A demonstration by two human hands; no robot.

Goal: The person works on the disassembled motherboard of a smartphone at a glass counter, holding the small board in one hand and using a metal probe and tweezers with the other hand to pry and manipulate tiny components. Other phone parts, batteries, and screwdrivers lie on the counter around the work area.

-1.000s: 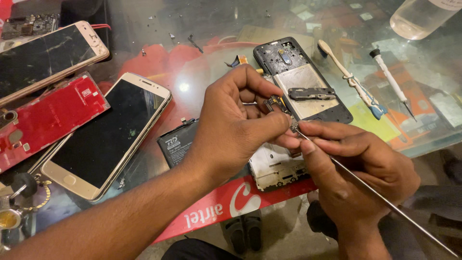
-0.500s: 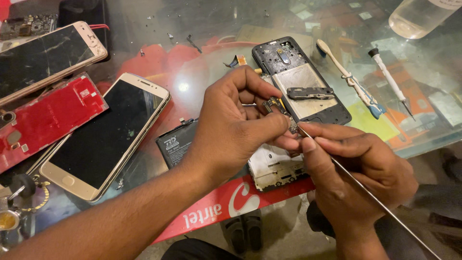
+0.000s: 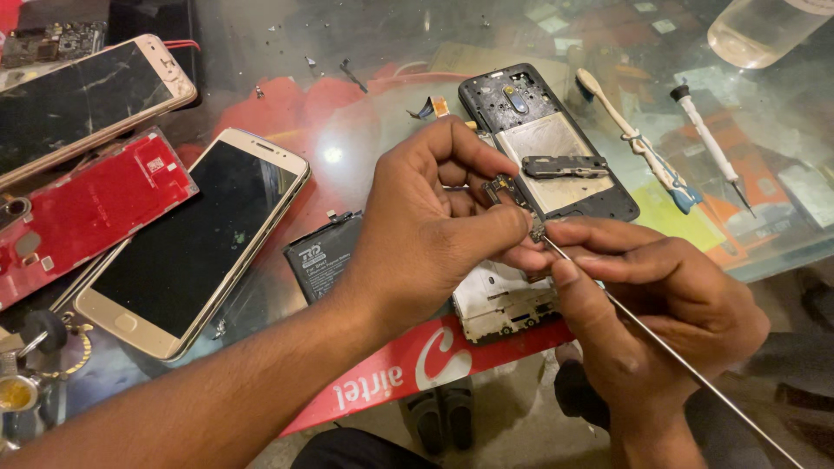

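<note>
The left hand (image 3: 434, 234) has its thumb and fingers closed around a small dark phone part (image 3: 512, 195), holding it up near the middle of the frame. The right hand (image 3: 660, 304) pinches a long thin metal rod (image 3: 678, 360) between its thumb and fingers. The tip of the rod touches the small part.

Just under the hands lies a silver metal frame (image 3: 499, 304) on the glass table (image 3: 373, 43). Above them sits an open black phone body (image 3: 556, 148). To its right lie a white brush (image 3: 634, 143) and a small screwdriver (image 3: 708, 143).

A black battery (image 3: 317, 265) lies left of the wrist. Further left are a gold phone (image 3: 191, 239), a red back cover (image 3: 87, 208), and another phone (image 3: 87, 100) in the upper left.
</note>
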